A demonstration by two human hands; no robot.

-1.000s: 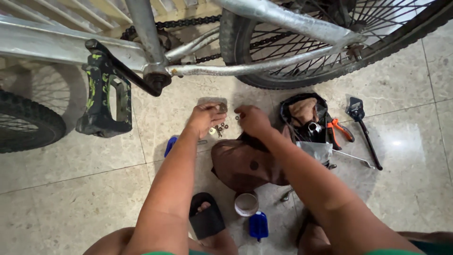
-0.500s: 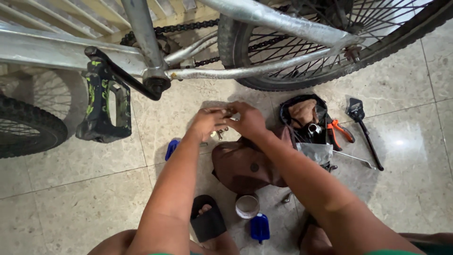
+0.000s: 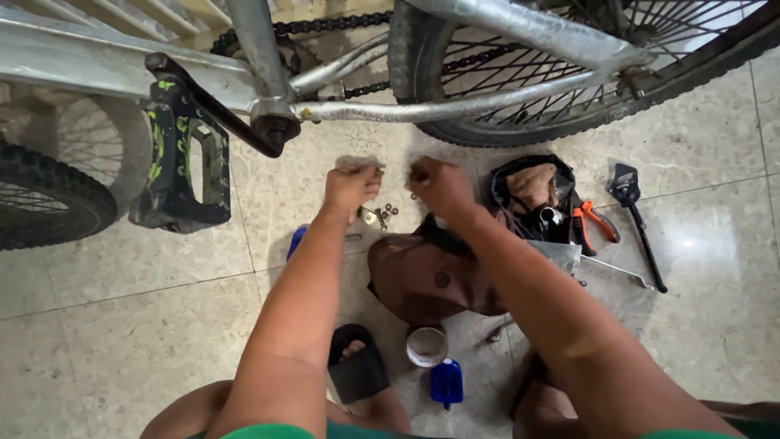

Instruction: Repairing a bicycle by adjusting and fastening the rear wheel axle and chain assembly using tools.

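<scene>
Left hand (image 3: 351, 185) and right hand (image 3: 439, 185) hover, fingers curled, over small nuts and washers (image 3: 380, 215) on the floor. Whether they pinch anything: cannot tell. Brown bag (image 3: 431, 276) partly hidden under right forearm.

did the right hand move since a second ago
Yes. The right hand sat over the brown bag's top edge; now it is slightly higher, toward the bike frame, clear of the bag and apart from the left hand.

A makeshift home bike-repair spot: a bike (image 3: 455, 106) stands on polished floor tiles (image 3: 138, 325), with a tool bag (image 3: 532, 199), pliers (image 3: 591, 223) and small parts (image 3: 380, 215) spread out.
</scene>
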